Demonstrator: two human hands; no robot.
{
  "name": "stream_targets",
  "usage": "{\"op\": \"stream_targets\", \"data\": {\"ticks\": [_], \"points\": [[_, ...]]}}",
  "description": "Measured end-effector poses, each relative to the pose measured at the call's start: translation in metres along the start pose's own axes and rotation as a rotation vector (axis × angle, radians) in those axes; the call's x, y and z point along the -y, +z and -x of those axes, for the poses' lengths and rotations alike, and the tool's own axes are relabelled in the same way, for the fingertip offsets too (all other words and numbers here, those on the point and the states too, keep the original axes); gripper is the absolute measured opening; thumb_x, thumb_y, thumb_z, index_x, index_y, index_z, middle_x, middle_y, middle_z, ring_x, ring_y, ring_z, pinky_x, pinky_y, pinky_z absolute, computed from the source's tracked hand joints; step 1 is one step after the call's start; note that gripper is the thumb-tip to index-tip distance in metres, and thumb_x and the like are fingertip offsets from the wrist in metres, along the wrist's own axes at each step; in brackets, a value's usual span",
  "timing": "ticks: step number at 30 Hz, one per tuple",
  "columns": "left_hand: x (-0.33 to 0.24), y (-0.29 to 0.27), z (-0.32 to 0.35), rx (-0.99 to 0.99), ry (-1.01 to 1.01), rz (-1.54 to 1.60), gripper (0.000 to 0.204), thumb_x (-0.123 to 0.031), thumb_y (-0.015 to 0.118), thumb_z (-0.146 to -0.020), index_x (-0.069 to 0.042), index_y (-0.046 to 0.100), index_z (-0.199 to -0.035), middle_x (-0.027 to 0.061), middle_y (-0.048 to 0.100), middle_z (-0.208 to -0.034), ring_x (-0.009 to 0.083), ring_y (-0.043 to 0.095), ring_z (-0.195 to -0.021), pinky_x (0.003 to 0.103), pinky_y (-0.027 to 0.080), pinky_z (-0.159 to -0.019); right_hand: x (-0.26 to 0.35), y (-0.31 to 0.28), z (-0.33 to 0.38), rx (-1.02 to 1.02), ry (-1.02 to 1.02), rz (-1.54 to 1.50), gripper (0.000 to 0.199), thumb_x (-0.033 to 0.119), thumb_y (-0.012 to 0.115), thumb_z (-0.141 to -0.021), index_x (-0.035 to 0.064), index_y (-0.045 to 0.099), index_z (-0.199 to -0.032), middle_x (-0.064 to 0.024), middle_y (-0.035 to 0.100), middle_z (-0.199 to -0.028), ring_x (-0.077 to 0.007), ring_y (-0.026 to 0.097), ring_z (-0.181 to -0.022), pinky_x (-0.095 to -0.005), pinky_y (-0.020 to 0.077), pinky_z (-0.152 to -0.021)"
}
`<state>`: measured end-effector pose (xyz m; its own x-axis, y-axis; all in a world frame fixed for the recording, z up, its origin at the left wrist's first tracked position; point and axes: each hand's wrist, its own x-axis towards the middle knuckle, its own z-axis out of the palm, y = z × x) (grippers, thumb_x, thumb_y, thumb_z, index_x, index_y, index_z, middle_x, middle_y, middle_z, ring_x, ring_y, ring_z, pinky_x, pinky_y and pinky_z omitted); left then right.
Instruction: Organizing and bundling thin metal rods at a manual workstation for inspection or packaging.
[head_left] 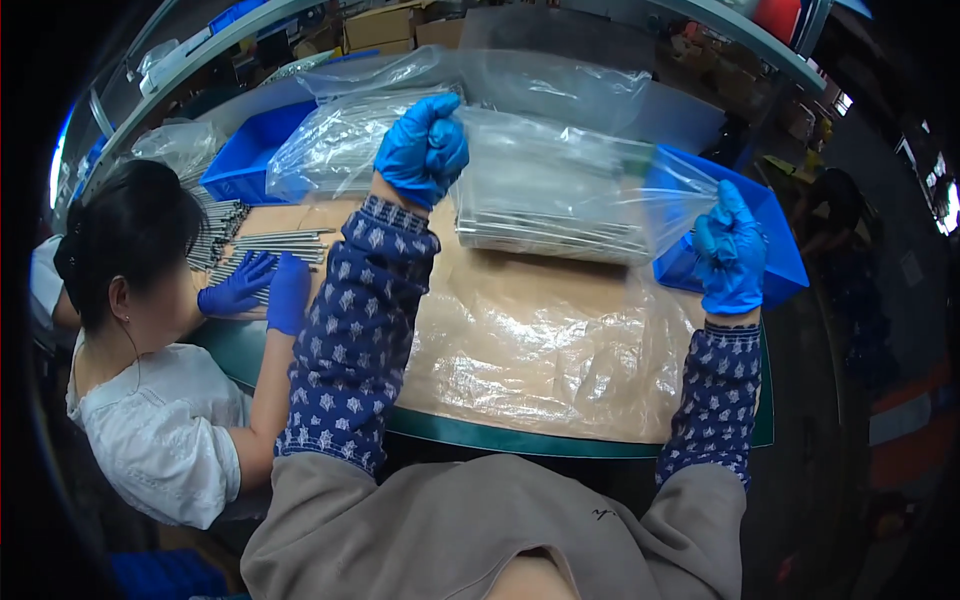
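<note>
Both my hands wear blue gloves and are raised over the table, gripping a clear plastic bag (560, 150) stretched between them. My left hand (425, 148) is closed in a fist on the bag's left side. Farther right, my right hand (730, 245) pinches its corner, drawing the film into folds. Behind and below the film lies a bundle of thin metal rods (550, 238), side by side across the table. Nearer me, a wrinkled sheet of clear plastic (540, 360) covers the brown paper.
A blue bin (785, 240) stands at the right, beside my right hand. Another blue bin (240, 170) sits at the back left, near a bagged stack of rods (340, 140). A co-worker (150, 340) on my left has gloved hands on loose rods (280, 240). The table has a green edge (480, 437).
</note>
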<state>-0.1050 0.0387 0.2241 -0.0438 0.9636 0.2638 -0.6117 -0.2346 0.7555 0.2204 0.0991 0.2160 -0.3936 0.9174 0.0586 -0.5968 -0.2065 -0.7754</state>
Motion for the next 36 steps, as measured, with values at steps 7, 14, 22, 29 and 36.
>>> {"op": "stream_targets", "data": {"ticks": [7, 14, 22, 29, 36], "points": [[0.018, -0.021, -0.013, -0.156, -0.063, -0.072, 0.044, -0.023, 0.047, -0.086, -0.015, 0.034, -0.045, -0.0001, 0.028, -0.037, 0.012, 0.024, -0.03, 0.025, 0.018, -0.032, -0.016, -0.039, -0.038, -0.074, 0.113, -0.121, 0.036, 0.024, 0.041, -0.091, 0.0126, 0.04, -0.057, 0.0026, 0.028, -0.038, -0.0065, 0.024, -0.028, -0.0191, 0.0197, -0.029], [-0.013, -0.001, -0.015, 0.045, 0.014, 0.017, 0.043, -0.023, 0.048, -0.085, -0.016, 0.034, -0.045, -0.0011, 0.028, -0.038, 0.0112, 0.024, -0.031, 0.025, 0.019, -0.032, 0.006, 0.007, -0.014, 0.119, -0.154, 0.1, 0.035, 0.023, 0.042, -0.091, 0.0121, 0.04, -0.058, 0.0027, 0.028, -0.037, -0.0083, 0.023, -0.029, -0.0207, 0.0207, -0.03], [-0.016, 0.008, -0.017, -0.245, 0.068, 0.002, 0.045, -0.024, 0.045, -0.087, -0.016, 0.033, -0.044, -0.0026, 0.024, -0.038, 0.011, 0.021, -0.032, 0.024, 0.018, -0.032, 0.011, 0.015, -0.032, 0.183, -0.012, -0.072, 0.025, 0.018, 0.044, -0.09, 0.0072, 0.046, -0.068, 0.0024, 0.028, -0.042, -0.0075, 0.024, -0.032, -0.0207, 0.0207, -0.031], [-0.06, 0.014, -0.023, 0.302, 0.188, 0.018, 0.048, -0.023, 0.04, -0.09, -0.017, 0.028, -0.043, -0.0029, 0.024, -0.038, 0.0098, 0.021, -0.034, 0.023, 0.018, -0.033, 0.036, 0.024, -0.013, 0.431, -0.297, -0.115, 0.031, 0.022, 0.039, -0.092, 0.0061, 0.044, -0.066, -0.0012, 0.031, -0.043, -0.0065, 0.025, -0.031, -0.0198, 0.0194, -0.03], [-0.027, -0.001, -0.022, -0.016, 0.028, -0.013, 0.047, -0.024, 0.042, -0.088, -0.018, 0.03, -0.042, -0.0017, 0.025, -0.035, 0.0107, 0.021, -0.031, 0.023, 0.018, -0.032, 0.006, 0.012, -0.027, -0.04, -0.159, 0.3, 0.035, 0.03, 0.049, -0.088, 0.0083, 0.045, -0.06, 0.0025, 0.032, -0.043, -0.0071, 0.029, -0.034, -0.0201, 0.0265, -0.037]]}}
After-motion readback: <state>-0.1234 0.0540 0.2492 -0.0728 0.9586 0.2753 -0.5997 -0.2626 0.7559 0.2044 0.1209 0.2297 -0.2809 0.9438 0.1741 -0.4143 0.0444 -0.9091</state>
